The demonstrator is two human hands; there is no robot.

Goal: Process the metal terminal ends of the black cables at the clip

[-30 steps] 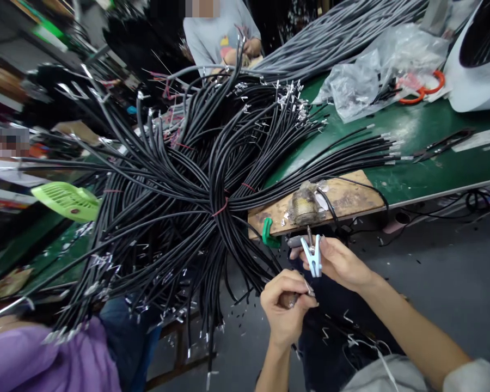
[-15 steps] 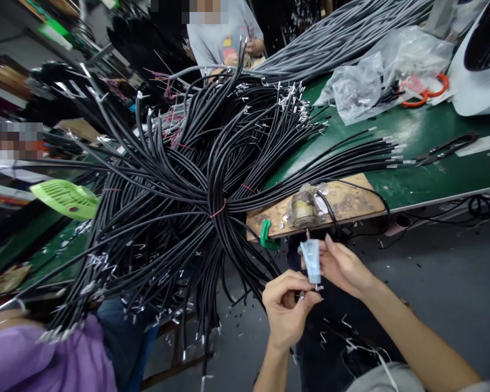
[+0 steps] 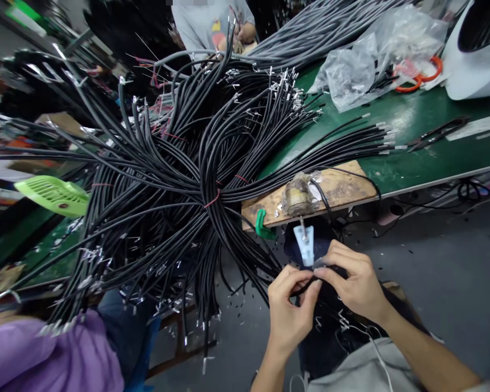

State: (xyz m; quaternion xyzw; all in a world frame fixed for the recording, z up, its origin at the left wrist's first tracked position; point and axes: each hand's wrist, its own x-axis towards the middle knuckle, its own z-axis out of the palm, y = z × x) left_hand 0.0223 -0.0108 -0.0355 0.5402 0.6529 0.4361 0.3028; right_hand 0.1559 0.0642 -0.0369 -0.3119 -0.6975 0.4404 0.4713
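My left hand (image 3: 289, 308) and my right hand (image 3: 356, 283) meet just below the wooden board (image 3: 343, 190), fingertips pinched together on one black cable (image 3: 306, 284). A light blue plastic clip (image 3: 304, 245) stands upright right above my fingers, on a metal pin sticking out from the taped lump (image 3: 298, 197) on the board. A big bundle of black cables (image 3: 179, 179) with metal terminals, tied with a red band, fans out to the left of my hands.
A green table (image 3: 412, 163) holds a small row of black cables (image 3: 351, 149), a plastic bag (image 3: 363, 65), orange-handled scissors (image 3: 420, 76) and grey cables (image 3: 318, 27). A green fan (image 3: 53, 195) lies left. A person in grey (image 3: 212, 24) sits beyond; a purple sleeve (image 3: 53, 354) is lower left.
My right hand let go of the blue clip, which now stands on the pin. Both hands came together lower down on a black cable.
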